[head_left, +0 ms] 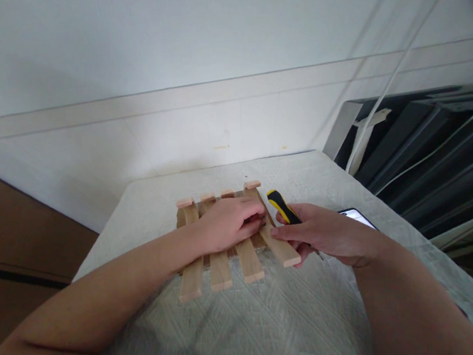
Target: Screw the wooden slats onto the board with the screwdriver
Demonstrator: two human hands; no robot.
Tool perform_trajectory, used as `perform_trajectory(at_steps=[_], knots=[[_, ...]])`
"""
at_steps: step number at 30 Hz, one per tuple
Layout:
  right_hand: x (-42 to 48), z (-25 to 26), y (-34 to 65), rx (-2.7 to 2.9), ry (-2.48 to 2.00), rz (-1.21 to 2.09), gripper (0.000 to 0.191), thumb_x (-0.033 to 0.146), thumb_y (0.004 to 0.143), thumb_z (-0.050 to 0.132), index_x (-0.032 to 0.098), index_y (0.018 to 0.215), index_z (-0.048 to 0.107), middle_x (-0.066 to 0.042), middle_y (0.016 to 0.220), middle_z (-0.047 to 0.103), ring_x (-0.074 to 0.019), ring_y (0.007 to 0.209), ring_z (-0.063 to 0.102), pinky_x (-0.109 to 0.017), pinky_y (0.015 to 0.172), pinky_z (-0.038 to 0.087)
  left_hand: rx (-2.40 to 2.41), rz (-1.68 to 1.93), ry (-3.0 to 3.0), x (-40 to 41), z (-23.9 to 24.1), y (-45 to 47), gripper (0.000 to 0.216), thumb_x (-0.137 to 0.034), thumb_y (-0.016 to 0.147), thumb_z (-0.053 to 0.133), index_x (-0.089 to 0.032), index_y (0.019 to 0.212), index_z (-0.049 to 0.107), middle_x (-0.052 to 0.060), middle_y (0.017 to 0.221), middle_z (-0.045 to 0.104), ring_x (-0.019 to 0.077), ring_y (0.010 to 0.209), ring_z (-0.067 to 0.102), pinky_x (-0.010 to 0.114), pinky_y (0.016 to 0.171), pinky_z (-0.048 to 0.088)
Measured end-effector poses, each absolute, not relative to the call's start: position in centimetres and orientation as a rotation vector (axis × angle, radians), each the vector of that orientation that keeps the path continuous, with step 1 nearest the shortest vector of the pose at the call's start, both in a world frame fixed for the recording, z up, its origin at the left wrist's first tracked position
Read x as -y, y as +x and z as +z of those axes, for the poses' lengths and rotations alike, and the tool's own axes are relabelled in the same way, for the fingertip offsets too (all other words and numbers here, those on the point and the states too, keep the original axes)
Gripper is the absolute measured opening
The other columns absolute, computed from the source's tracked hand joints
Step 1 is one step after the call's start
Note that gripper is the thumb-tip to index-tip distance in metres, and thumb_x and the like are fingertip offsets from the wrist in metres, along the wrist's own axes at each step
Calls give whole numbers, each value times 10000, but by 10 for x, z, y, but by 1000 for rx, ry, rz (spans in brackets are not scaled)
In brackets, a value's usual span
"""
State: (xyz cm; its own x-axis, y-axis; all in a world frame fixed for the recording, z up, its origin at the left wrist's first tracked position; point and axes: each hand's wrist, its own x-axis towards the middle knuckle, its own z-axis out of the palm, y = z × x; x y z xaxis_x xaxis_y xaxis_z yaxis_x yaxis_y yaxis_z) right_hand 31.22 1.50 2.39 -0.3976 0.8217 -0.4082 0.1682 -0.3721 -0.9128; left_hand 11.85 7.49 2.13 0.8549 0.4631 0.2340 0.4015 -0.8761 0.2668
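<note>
A small rack of several pale wooden slats (pixel 219 268) lies on the white textured table (pixel 245 324). My left hand (pixel 229 224) rests across the slats, fingers curled and pinched on something tiny near the rightmost slat (pixel 283 250); I cannot make out what. My right hand (pixel 326 235) is closed round a screwdriver with a yellow and black handle (pixel 280 205), its handle sticking up toward the far side. The thumb of that hand touches the rightmost slat.
A phone with a lit screen (pixel 358 216) lies on the table just right of my right hand. Dark panels and white cables (pixel 430 150) stand beyond the table's right edge. A white wall is behind, and a brown board (pixel 7 226) at left.
</note>
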Motion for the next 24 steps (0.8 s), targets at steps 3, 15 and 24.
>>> perform_trajectory(at_steps=[3, 15, 24], knots=[[-16, 22, 313, 1389, -1332, 1819, 168, 318, 795, 648, 192, 888, 585, 13, 655, 616, -100, 513, 576, -204, 463, 484, -657, 442, 2836, -76, 21, 118, 69, -173, 882, 529, -159, 868, 596, 38, 865, 662, 148, 775, 605, 270, 702, 447], [-15, 27, 311, 1498, -1432, 1716, 252, 430, 829, 595, 188, 778, 547, 18, 559, 572, -104, 450, 546, -195, 369, 411, -714, 354, 2862, -75, 22, 120, 127, -215, 900, 534, -144, 863, 632, 54, 876, 675, 162, 788, 618, 273, 690, 450], [-30, 10, 304, 1551, -1557, 1242, 364, 534, 802, 588, 197, 697, 499, 34, 497, 507, -80, 399, 449, -207, 370, 288, -724, 360, 2856, -76, 22, 121, 137, -211, 905, 537, -139, 844, 636, 38, 818, 660, 154, 754, 608, 270, 690, 447]])
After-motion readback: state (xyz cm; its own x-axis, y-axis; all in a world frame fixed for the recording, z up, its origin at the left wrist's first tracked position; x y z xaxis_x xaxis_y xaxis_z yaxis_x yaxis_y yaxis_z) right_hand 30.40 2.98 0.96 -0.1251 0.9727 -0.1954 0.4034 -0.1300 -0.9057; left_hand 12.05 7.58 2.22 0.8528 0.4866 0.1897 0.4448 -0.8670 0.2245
